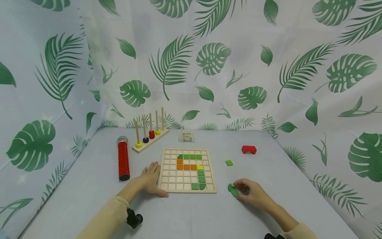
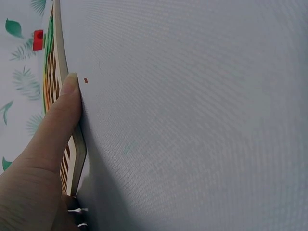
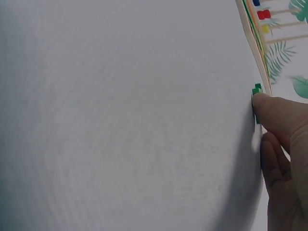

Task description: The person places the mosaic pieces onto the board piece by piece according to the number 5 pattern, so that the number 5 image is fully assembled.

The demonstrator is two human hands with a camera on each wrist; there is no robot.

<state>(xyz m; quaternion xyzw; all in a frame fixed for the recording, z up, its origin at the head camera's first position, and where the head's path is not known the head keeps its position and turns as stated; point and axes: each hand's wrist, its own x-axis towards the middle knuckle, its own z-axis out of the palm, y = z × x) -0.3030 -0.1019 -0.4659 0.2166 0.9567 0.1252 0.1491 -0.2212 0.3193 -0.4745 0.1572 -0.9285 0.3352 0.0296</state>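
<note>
A square wooden grid board (image 1: 186,191) lies mid-table with green, orange and yellow tiles in some of its cells. My left hand (image 1: 150,182) rests at the board's left side, fingers spread along the edge and thumb at the near left corner. In the left wrist view that thumb (image 2: 57,120) lies against the board's side. To the right of the board, my right hand (image 1: 253,195) pinches green tiles (image 1: 233,191) between thumb and fingers, at the table surface. The right wrist view shows the thumb (image 3: 276,111) on the green pieces, which are partly covered.
A loose green tile (image 1: 229,163) and a red arch block (image 1: 249,149) lie at the right. Behind the board is a small pattern card (image 1: 186,136). At the left stand a peg stacker (image 1: 151,140) with coloured beads and a red tube (image 1: 123,161).
</note>
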